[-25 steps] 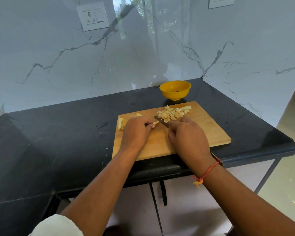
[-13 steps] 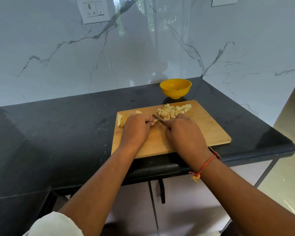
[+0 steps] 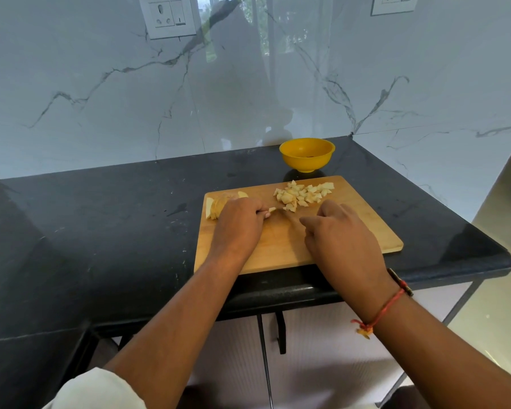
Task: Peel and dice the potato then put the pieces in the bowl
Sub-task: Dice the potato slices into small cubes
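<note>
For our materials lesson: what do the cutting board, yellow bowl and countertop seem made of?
Cutting board: wood or bamboo, matte, tan with faint grain.
Yellow bowl: likely plastic, smooth, uniform colour, soft sheen.
Countertop: polished black stone, perhaps granite, speckled and reflective.

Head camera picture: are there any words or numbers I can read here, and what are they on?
None can be read.
Left socket plate: only holes and a switch, no letters.
Right socket plate: cut off by the picture's top edge, nothing legible.
Yellow bowl and cutting board: plain, no labels.
</note>
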Available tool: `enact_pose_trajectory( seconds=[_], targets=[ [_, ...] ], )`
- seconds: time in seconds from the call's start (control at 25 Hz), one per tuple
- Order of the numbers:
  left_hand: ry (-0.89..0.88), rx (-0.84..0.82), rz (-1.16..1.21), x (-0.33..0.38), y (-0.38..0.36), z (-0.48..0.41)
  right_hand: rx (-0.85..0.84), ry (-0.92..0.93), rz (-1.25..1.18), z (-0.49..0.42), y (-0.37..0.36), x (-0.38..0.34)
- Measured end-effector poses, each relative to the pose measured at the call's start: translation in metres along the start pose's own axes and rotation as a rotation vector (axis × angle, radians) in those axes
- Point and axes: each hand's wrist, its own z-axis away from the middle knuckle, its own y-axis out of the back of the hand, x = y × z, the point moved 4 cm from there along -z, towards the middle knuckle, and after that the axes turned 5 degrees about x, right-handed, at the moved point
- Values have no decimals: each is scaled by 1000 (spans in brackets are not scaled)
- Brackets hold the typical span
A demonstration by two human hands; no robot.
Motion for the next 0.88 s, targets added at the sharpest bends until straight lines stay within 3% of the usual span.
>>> enact_pose_trajectory(
  seconds=[0.28, 0.88],
  targets=[
    [-3, -44, -9, 3, 0, -1, 51, -117, -212, -9, 0, -2],
    [-10, 2, -14, -2, -2, -3, -66, -36, -88, -8, -1, -7]
  ],
)
